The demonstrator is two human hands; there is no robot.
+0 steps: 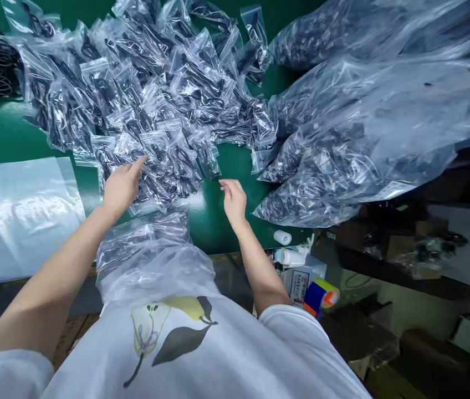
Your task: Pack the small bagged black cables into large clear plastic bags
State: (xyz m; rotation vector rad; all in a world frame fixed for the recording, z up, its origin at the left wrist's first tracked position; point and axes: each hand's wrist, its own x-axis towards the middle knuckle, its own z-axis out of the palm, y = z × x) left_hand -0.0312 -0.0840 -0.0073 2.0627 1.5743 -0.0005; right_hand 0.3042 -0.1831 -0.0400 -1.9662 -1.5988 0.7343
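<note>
small clear packets (172,166) of dark cords are heaped on the desk (205,227), the nearest just beyond a crumpled large clear bag (147,238). the left hand (121,187) is at their near left side, index finger out, others curled; whether it grips one, i cannot tell. the right hand (234,203) is half open, seemingly empty. for tidy handling, gather packets with light, flat fingers so no seal snags. the right hand has room between them and the filled bags (313,183), but the desk's near edge is close; flat clear bags (23,199) border the left.
</note>
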